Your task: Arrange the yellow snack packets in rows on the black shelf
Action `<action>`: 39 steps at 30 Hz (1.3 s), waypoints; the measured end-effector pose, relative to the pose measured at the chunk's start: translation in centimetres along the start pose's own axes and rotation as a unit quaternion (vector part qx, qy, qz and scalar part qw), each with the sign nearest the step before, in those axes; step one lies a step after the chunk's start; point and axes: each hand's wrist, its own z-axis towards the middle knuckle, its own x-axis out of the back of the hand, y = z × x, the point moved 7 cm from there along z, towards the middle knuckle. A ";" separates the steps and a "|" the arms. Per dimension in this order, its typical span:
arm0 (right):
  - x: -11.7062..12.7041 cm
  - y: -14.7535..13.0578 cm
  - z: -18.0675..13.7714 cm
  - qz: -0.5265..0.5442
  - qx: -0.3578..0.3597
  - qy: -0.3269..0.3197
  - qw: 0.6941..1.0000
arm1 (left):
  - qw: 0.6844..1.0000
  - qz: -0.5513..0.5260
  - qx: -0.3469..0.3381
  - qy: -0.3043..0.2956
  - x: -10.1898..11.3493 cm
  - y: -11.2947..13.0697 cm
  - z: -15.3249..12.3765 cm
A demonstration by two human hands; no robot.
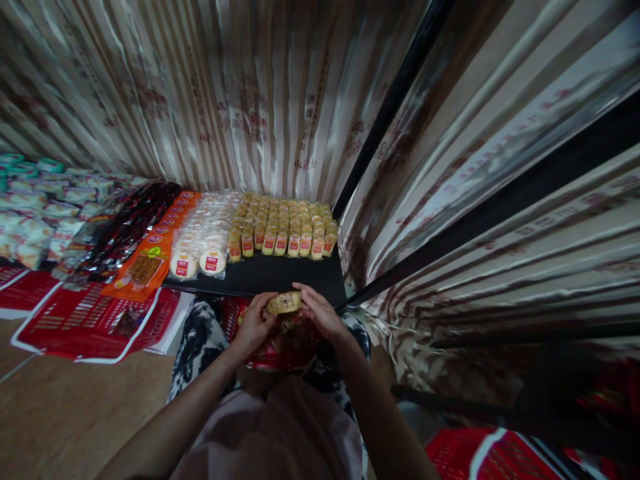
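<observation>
Between my two hands is a small yellow wrapped snack pack [285, 303], held level above a red bag [280, 357] on my lap. The fingers of my left hand [256, 325] grip its left end. My right hand [320, 312] closes on its right end with fingertips and thumb. Inside the bag lie dark, shiny packets that I cannot make out. Just beyond my hands, rows of similar yellow snack packs [283, 227] with red labels stand on a black table [300, 277].
Left of the yellow packs lie round white packaged cakes [213, 261], orange snack bags [145, 267], dark packets [125, 223] and white packets [65, 207]. Red bags [95, 317] are at the lower left, another red bag [480, 453] at lower right. Striped curtains [225, 100] and black poles [385, 127] border the table.
</observation>
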 end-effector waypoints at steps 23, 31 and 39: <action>1.2 0.4 0.8 0.161 0.002 0.160 0.974 | 0.921 -0.301 0.245 -0.040 -3.1 -1.2 3.8; 3.2 -2.3 2.8 0.029 0.110 0.236 0.965 | 0.887 -0.345 0.303 -0.044 -7.3 -1.0 3.9; 4.2 -3.3 7.0 -0.136 0.133 0.209 0.959 | 0.979 -0.096 0.174 0.049 -5.1 -2.9 5.6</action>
